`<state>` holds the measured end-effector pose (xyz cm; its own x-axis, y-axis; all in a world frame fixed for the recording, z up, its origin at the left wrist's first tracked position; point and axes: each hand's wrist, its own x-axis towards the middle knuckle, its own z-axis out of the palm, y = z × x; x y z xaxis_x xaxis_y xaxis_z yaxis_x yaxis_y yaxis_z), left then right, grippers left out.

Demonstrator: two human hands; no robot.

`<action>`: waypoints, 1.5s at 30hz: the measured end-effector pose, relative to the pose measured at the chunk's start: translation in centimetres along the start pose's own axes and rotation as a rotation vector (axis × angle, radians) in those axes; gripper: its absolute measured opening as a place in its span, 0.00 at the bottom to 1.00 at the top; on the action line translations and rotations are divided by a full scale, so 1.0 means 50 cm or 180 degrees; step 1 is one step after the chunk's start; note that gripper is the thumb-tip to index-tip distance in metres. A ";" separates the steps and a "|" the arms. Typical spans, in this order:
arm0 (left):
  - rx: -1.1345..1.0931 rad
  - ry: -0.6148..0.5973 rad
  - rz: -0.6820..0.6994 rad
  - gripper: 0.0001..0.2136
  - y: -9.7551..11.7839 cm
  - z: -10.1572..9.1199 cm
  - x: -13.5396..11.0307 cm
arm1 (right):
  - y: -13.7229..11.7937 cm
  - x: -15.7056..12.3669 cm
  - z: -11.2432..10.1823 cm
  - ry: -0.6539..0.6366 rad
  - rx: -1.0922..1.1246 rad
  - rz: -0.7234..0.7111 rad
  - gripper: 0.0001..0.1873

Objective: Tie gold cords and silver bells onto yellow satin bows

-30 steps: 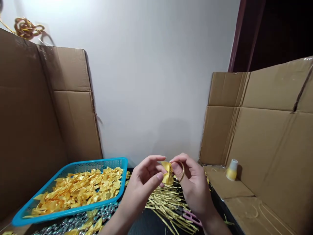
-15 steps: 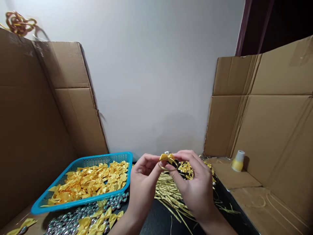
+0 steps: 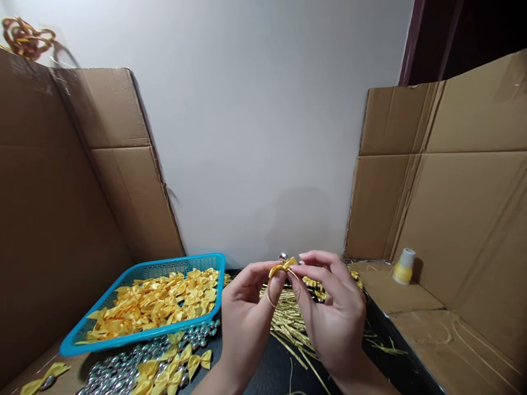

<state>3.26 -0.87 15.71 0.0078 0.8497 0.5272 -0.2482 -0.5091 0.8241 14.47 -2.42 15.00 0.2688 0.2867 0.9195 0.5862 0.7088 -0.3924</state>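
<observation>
The left hand (image 3: pixel 247 315) and right hand (image 3: pixel 340 315) meet at the front, holding a yellow bow (image 3: pixel 290 263) up between them above the bench (image 3: pixel 261 376). The left grip pinches the bow's left side between thumb and forefinger; the right grip pinches it at the right side, its other fingers loosely curled. A thin gold loop (image 3: pixel 268 293) hangs beside the left thumb, and a silver bead (image 3: pixel 282 256) shows just above the bow. To the left, loose yellow bows (image 3: pixel 167 378) lie against a heap of silver beads (image 3: pixel 113 367). Gold strips (image 3: pixel 288 321) are spread beneath and between the hands. Farther back, a blue basket (image 3: pixel 142 333) holds many more bows (image 3: pixel 160 299), while a yellow-and-grey cone (image 3: pixel 404 267) stands on cardboard (image 3: pixel 415 299) at the right. Beyond rises a pale wall (image 3: pixel 259 120), with tangled cord (image 3: pixel 28 39) at upper left.
</observation>
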 end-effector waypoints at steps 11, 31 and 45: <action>-0.0006 -0.0110 0.0002 0.03 0.003 -0.010 0.007 | -0.005 0.002 -0.005 -0.0260 0.0253 0.0386 0.04; 0.0100 -0.0103 -0.0344 0.05 -0.019 -0.011 0.019 | 0.016 0.015 0.000 -0.1084 0.0607 0.1479 0.08; -0.0376 -0.0130 -0.1027 0.07 -0.024 -0.016 0.036 | 0.030 0.033 -0.019 -0.0873 0.0624 0.1763 0.07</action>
<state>2.78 1.35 15.51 0.1424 0.9569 0.2531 -0.3369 -0.1936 0.9214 16.51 -1.48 15.93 0.2713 0.7795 0.5646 0.2594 0.5057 -0.8228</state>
